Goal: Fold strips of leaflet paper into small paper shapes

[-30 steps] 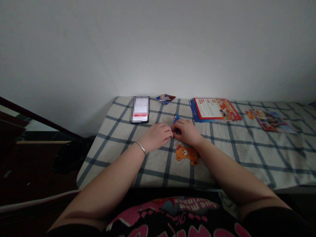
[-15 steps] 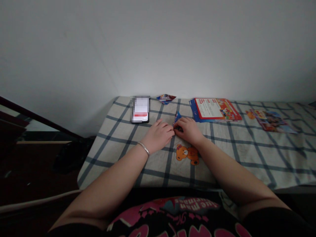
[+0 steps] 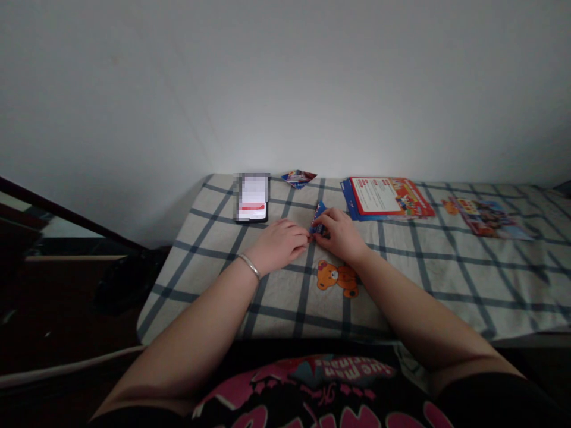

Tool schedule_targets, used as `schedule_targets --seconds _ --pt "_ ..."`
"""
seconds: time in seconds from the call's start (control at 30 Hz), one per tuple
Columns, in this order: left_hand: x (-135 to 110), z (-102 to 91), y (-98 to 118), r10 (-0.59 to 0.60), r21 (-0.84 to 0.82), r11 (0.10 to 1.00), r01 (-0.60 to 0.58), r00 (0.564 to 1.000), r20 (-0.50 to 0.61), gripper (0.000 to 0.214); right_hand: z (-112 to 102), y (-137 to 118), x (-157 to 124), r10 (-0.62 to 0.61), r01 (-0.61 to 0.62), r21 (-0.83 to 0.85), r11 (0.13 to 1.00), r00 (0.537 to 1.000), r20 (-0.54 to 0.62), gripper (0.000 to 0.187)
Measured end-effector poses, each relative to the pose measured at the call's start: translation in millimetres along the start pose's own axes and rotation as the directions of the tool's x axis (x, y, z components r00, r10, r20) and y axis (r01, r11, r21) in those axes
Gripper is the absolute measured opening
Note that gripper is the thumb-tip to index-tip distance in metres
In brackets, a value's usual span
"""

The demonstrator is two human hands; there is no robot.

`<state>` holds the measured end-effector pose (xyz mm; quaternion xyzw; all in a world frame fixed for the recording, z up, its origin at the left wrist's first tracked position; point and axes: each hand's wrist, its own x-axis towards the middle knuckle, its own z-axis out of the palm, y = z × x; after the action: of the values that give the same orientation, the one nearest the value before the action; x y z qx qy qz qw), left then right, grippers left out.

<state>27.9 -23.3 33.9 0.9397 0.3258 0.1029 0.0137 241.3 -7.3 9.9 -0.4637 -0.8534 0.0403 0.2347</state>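
A small folded piece of blue printed paper lies on the checked cloth, partly hidden under my fingers. My right hand is curled over it, thumb and fingers closed on its right side. From the left, my left hand, with a silver bangle at the wrist, reaches the paper's lower left edge. Its fingers are bent together and the fingertips meet the paper there. Another folded paper piece, diamond-shaped and colourful, stands near the wall.
A phone with a lit, blurred screen lies at the back left. Right of my hands is a stack of printed leaflets, and farther right another colourful leaflet. The checked tablecloth bears a printed bear. A wall rises behind.
My left hand has drawn slightly left and down, its fingers more bent. More of the folded paper shows between my hands. My right hand has hardly moved.
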Motion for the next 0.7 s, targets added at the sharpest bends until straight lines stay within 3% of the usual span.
schedule_targets --seconds 0.3,0.43,0.7 --pt "-2.5 2.7 -9.0 0.044 -0.054 0.998 -0.044 0.999 -0.01 0.019 -1.0 -1.9 -3.8 0.022 -0.024 -0.049 0.999 0.999 -0.042 0.051" --pt "-1.7 0.6 -5.7 0.037 -0.035 0.999 -0.037 0.999 0.0 0.017 2.1 -4.3 -6.0 0.032 -0.031 -0.021 0.999 0.999 0.031 0.069" --pt "0.0 -2.8 3.8 -0.018 -0.015 1.0 0.018 1.0 0.006 0.018 4.9 -8.6 -0.8 0.18 -0.163 -0.113 0.98 0.97 0.165 0.076"
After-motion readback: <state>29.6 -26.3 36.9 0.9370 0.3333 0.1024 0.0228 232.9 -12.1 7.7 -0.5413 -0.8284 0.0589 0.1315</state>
